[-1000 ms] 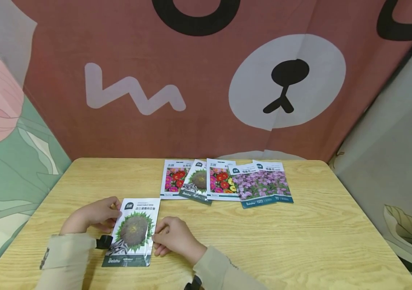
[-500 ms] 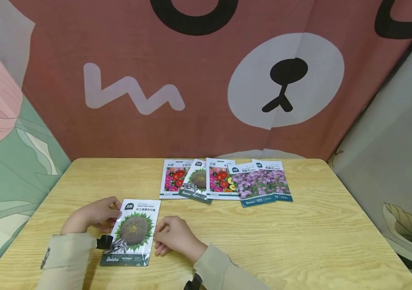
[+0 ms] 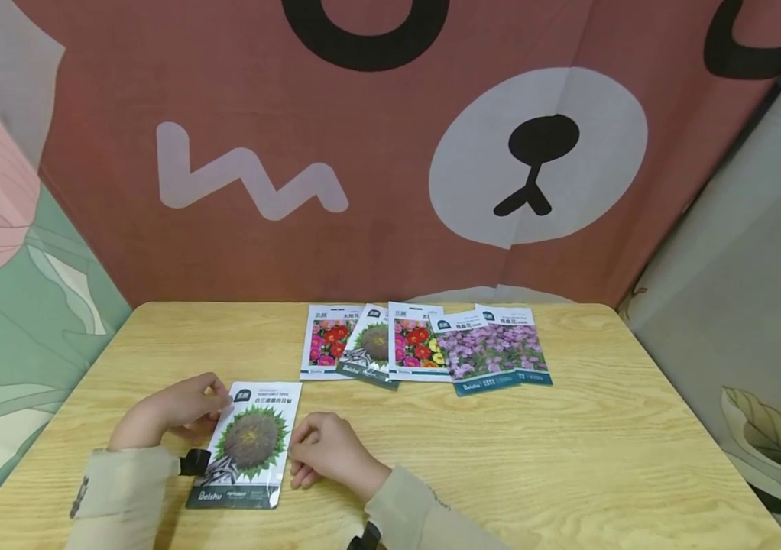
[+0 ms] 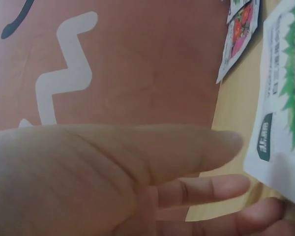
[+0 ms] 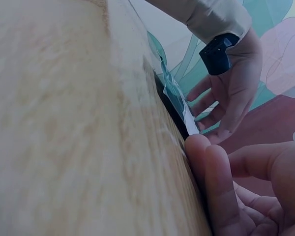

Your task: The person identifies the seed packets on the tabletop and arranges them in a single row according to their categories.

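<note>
A seed packet with a sunflower head on its front lies face up on the table at the front left. At its upper left edge is my left hand; the left wrist view shows the thumb and fingers extended beside the packet's corner. Close to the right edge is my right hand, its fingers loosely bent. In the right wrist view, the fingertips of that hand are right at the packet's thin edge, with no part of the packet between thumb and fingers.
Along the back of the wooden table several seed packets overlap in a row: red-flower packets, another sunflower packet and purple-flower packets. Behind them hangs a reddish-brown cloth with a bear print.
The sunflower packet between my hands has shifted very slightly toward me and settled. Both hands stay almost where they were, and the head view has moved a little.
</note>
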A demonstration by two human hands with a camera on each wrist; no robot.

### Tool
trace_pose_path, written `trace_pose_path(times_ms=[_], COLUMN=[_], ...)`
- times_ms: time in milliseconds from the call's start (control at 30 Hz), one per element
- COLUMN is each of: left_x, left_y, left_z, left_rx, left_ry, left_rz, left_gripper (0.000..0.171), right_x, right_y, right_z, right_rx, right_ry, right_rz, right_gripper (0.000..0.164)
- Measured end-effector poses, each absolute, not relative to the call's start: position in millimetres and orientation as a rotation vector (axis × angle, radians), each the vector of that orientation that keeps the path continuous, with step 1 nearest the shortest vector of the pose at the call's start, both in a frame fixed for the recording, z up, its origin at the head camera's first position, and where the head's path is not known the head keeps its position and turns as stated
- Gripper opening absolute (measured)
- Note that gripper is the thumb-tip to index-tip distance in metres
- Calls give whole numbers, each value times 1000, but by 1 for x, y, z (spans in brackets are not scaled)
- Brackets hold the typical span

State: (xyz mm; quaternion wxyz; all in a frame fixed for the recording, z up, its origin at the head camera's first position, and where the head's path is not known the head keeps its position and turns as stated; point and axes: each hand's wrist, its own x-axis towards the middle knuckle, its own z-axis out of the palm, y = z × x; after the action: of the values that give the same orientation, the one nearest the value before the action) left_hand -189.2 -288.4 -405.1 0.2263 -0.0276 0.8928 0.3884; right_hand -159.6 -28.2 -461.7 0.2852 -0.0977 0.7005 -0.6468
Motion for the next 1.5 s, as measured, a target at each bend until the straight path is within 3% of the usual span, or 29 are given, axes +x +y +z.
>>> trace_pose_path(times_ms=[333,567,733,900,1500], left_x=[-190,-189,-192,-196,-228], left_y=[-271,-225,-196,-181,-129], left_z=[-397,-386,-383,-385,-396], left_rx=[120,234,170,90,33], left_ry=[2849,2847,2566,2460,2469], left_rz=[1078,1573,1926,1954,1879], left_gripper=[28,30,43,52,55], right_x=[-167,-201,-220,-225,-238], right_y=[-12,28,57,69,77], right_z=[-456,-434,-424,-420,-425], right_rx=[-330,-378,-357,-269,-222], right_ry=[1760,2174,2621,2737,2794], right_rz=[-1740,-1787,-1597,-1456,-1279], right_gripper=[9,18,16,20,24])
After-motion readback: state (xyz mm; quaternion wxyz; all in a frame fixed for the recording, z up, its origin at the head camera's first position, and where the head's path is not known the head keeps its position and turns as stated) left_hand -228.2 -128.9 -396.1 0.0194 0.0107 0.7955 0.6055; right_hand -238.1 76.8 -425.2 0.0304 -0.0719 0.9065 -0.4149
